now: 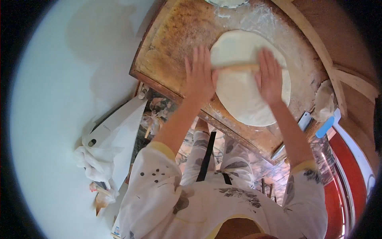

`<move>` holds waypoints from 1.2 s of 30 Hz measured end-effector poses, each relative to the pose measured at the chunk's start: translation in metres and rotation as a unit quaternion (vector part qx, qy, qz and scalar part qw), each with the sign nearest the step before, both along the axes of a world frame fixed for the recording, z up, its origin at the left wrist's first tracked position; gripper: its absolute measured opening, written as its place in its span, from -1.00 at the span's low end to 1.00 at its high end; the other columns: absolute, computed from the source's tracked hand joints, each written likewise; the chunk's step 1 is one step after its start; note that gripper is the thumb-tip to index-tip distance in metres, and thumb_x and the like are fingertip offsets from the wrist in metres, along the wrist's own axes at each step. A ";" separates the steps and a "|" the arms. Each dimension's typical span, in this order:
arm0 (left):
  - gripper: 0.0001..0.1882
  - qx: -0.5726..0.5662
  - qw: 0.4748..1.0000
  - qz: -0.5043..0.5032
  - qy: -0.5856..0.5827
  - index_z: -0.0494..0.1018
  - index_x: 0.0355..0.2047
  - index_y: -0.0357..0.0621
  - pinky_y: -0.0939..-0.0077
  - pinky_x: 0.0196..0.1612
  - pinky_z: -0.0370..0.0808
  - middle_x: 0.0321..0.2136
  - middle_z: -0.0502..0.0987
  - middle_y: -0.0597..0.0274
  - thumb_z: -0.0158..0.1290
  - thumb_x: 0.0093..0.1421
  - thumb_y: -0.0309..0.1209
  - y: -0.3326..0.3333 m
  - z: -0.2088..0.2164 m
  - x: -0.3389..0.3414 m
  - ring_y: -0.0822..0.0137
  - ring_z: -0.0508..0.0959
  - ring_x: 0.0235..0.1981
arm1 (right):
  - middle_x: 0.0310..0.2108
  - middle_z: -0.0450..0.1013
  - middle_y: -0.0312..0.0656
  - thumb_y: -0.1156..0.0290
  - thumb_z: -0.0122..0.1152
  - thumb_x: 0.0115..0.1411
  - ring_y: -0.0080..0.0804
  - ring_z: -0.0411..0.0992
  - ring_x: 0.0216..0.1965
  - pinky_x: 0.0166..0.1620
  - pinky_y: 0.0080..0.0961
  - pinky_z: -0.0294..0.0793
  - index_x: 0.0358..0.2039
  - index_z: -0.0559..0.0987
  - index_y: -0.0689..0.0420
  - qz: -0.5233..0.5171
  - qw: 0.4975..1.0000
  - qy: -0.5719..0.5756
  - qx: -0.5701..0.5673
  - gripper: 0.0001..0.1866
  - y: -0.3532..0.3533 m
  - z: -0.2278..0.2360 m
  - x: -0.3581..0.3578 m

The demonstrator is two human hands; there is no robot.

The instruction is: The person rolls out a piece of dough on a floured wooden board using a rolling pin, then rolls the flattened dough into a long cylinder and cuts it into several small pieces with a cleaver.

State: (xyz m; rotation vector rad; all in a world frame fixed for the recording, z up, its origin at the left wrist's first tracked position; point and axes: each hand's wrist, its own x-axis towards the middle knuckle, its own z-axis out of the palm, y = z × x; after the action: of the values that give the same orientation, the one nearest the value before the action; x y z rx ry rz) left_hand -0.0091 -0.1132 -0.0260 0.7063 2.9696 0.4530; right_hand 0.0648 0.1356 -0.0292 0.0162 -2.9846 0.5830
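A wide, flat, roughly round sheet of pale dough (246,101) lies on a floured wooden board (169,51). Across the dough runs a thin wooden rolling pin (238,68), its ends covered by my hands. My left hand (201,75) lies flat over the pin's left end, fingers stretched out and pointing away from me, near the dough's left edge. Over the right end rests my right hand (270,75), also flat with long fingers, slightly blurred by motion. Neither hand curls round the pin.
At the far edge of the board sits a pale round thing (227,3), partly cut off. A metal blade (305,121), a blue object (325,127) and a plastic bag (324,99) lie at the right. A white panel (123,131) and crumpled white bag (97,163) stand left.
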 end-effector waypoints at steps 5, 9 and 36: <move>-0.21 0.080 0.994 -0.068 -0.031 -0.01 0.38 -0.38 -0.23 0.41 -0.17 0.41 0.01 -0.18 -0.07 0.32 -0.10 0.012 0.028 0.014 -0.12 -0.04 0.45 | 0.38 0.15 -0.02 0.23 0.13 0.27 -0.06 0.05 0.42 0.40 -0.03 0.01 0.37 0.22 0.17 -0.028 0.998 -0.035 -0.032 -0.30 -0.003 0.031 0.018; -0.20 0.100 0.993 -0.048 -0.043 0.00 0.40 -0.30 -0.27 0.40 -0.21 0.44 -0.04 -0.08 -0.01 0.27 -0.17 0.052 0.002 0.007 -0.11 -0.06 0.46 | 0.40 0.12 -0.04 0.18 0.08 0.32 -0.09 0.03 0.43 0.40 -0.03 0.01 0.36 0.23 0.14 -0.085 0.995 0.042 0.022 -0.34 -0.004 0.001 -0.023; -0.13 -0.031 0.827 -0.555 -0.090 0.10 0.39 -0.16 -0.13 0.40 -0.03 0.45 0.00 0.17 -0.05 0.25 0.15 0.066 0.012 0.101 0.18 -0.04 0.47 | -0.05 0.40 0.03 0.56 0.32 0.03 -0.02 0.44 -0.09 -0.03 -0.14 0.47 0.09 0.39 0.27 -0.078 0.980 -0.066 -0.169 -0.43 -0.060 0.101 0.277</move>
State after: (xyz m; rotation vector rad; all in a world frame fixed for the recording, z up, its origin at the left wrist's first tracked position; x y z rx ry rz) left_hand 0.0923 -0.0473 -0.0140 1.9824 1.8753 0.2708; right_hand 0.3421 0.0761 0.0722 -0.2892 -2.9278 1.0976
